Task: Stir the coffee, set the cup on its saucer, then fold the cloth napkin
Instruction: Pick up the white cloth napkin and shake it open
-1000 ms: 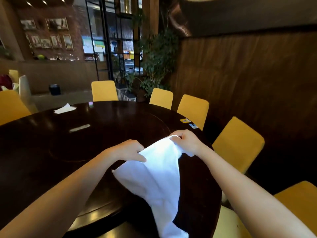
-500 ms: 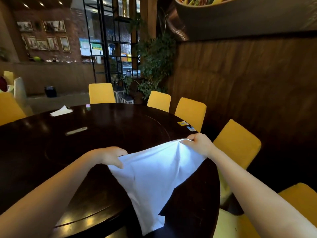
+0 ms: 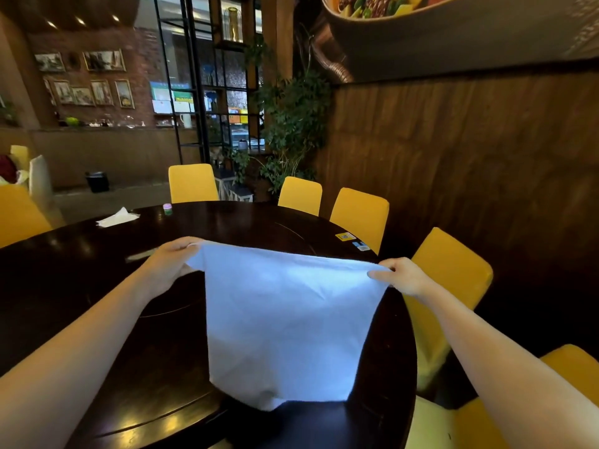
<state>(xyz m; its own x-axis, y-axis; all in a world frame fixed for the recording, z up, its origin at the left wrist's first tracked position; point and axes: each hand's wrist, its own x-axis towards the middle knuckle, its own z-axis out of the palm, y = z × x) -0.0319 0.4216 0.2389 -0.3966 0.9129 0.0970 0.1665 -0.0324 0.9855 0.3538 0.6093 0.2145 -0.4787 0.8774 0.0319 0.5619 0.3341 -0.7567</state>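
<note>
Cloth napkin: white cloth napkin (image 3: 285,319) hangs spread in one flat sheet in front of the person, above the near right part of the bench, with its top edge pulled straight between two corners.
Lower hem: it sags low toward the bench top; whether it touches the wood cannot be told.
Left grip: the left grip (image 3: 171,264) pinches the napkin's upper left corner, fingers curled round the cloth.
Right grip: the right grip (image 3: 402,277) pinches the upper right corner, thumb laid on top of the hem.
Bench: a round bench (image 3: 81,270) of dark glossy wood, with a circular inset disc at its middle.
On the bench: a crumpled white tissue (image 3: 118,217) and a small pink-lidded jar (image 3: 167,209) at the far edge, well apart from the napkin; a yellow sticker (image 3: 345,236) at the far right rim.
Around: yellow chairs (image 3: 193,183) ring the bench; a leafy plant (image 3: 291,124) stands beside the wood-panelled wall (image 3: 470,157).
</note>
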